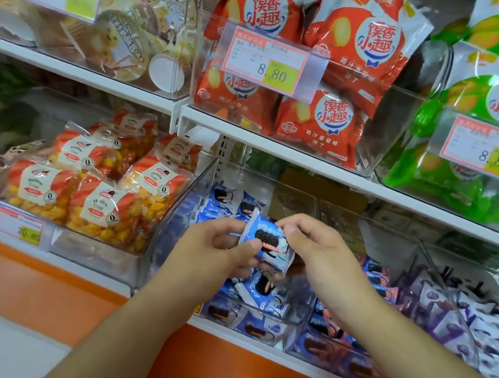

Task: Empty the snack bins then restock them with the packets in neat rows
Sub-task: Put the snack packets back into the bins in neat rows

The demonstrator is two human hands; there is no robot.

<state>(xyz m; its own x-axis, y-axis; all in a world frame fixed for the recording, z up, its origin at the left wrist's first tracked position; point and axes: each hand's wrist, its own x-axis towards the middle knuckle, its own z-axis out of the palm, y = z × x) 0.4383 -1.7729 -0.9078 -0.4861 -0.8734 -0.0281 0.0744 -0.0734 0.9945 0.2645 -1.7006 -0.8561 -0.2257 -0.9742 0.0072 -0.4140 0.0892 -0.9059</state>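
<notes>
while both forearms reach in from the bottom of the view, the left hand and the right hand pinch one blue-and-white packet between them, thumbs on its front, fingers curled behind. it is held just above the clear bin on the lower shelf, tilted, face up toward the camera; held from both sides like this, it is probably being squared up before it goes into a row. so one packet is in hand, and below it the bin holds more of the same kind, at least five that i can tell apart, overlapping rather than lined up, so restocking looks only partly done. just to the right, a neighbouring bin holds purple-and-white packets, too many and too blurred to count.

further back on the left, a bin of orange crisp bags shows about six bags leaning against one another, with a price tag clipped to its front. on the shelf above, red bags number about six, stacked face out behind a price label, and green bags at the far right show four or five. round-labelled packs fill the far upper-left bin, count unclear.
</notes>
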